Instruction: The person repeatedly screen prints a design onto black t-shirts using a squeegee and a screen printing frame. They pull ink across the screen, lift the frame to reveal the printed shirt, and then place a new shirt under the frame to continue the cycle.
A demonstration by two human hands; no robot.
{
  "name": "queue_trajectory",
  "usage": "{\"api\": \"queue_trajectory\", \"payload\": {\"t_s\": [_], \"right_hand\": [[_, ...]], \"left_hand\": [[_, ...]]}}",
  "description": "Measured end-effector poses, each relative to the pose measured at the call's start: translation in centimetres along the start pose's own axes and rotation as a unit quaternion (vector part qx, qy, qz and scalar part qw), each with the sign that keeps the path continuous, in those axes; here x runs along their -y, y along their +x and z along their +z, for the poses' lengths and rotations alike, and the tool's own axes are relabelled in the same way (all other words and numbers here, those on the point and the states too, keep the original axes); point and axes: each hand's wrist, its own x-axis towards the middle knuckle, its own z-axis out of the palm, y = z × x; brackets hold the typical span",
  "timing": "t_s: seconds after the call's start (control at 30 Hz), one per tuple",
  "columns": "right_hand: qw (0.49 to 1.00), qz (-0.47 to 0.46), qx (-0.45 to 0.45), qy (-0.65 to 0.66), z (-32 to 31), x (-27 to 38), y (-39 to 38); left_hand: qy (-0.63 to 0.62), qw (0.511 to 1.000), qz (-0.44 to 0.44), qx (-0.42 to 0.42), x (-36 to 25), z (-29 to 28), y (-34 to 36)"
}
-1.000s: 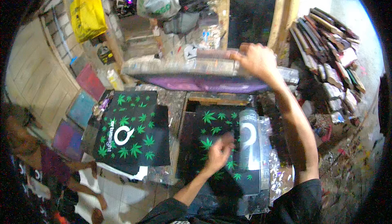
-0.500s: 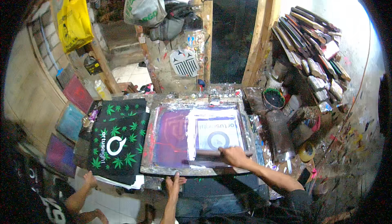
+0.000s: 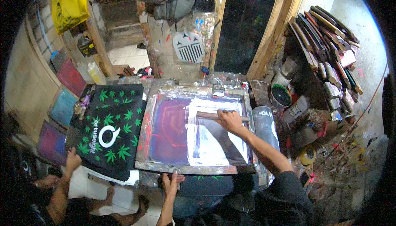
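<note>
A screen-printing frame [image 3: 141,134] lies flat on the bench over black printed sheets, with purple mesh [image 3: 167,132] on its left and white ink round a rectangular area on its right. My right hand [image 3: 230,122] is closed on a wooden-handled squeegee [image 3: 204,115] across the upper part of that white area. My left hand [image 3: 171,181] is open, fingers apart, touching the frame's near edge from below. Beside the frame on the left lies a stack of black sheets [image 3: 123,133] printed with green leaves and a white logo.
A co-worker's hand [image 3: 73,160] is at the left stack's front edge. A rolled printed sheet [image 3: 265,135], an ink tub [image 3: 280,95], a bottle [image 3: 296,109] and tape [image 3: 307,155] are at right, below piled squeegees [image 3: 324,49]. Coloured screens [image 3: 71,77] lean at left; bags [image 3: 69,4] hang behind.
The raised frame has come down flat onto the bench. My right hand has since moved the squeegee from the frame's near part toward its far part. My left hand went to the front edge.
</note>
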Motion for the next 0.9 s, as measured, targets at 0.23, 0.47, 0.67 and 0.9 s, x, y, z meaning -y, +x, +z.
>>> {"api": "queue_trajectory", "payload": {"t_s": [0.23,0.47,0.67,0.9], "right_hand": [[0.957,-0.046,0.251,0.135,-2.4,1.2,-3.2],[0.998,0.018,0.018,-0.055,-1.0,-0.3,-0.1],[0.997,0.053,0.053,-0.037,-1.1,9.3,-9.1],[0.964,-0.030,0.235,0.120,-3.7,11.2,-7.9]], "left_hand": [[0.022,0.999,0.027,0.018,-0.1,-0.4,0.0],[0.052,0.998,-0.018,-0.010,-1.2,0.0,-0.3],[0.059,0.998,-0.024,-0.008,-1.9,0.4,-0.6],[0.060,0.997,-0.047,0.005,-2.2,-0.1,-0.6]]}}
